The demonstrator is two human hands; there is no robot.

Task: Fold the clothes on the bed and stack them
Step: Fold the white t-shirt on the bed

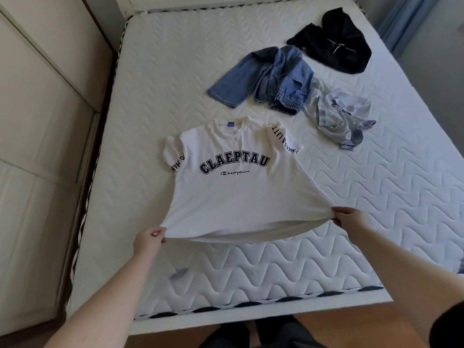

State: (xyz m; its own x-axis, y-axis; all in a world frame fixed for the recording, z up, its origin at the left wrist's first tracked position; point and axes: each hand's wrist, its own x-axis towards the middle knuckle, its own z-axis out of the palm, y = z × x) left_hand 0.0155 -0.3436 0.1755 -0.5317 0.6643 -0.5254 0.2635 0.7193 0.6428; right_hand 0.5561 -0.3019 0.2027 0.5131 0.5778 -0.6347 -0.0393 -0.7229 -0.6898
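A white T-shirt (pixel 233 194) with dark block letters lies face up on the bed, collar pointing away from me. My left hand (pixel 149 239) pinches the hem's left corner and my right hand (pixel 350 219) pinches the right corner. The hem is lifted and stretched taut between them. Beyond the T-shirt lie a crumpled blue denim garment (pixel 266 79), a black hooded garment (pixel 334 42) and a bunched pale striped shirt (pixel 344 116).
The white quilted mattress (pixel 163 79) fills the view, its near edge just in front of me. A cream wardrobe (pixel 37 121) stands close along the left side. A blue curtain (pixel 399 18) hangs at the far right. The floor below is wooden.
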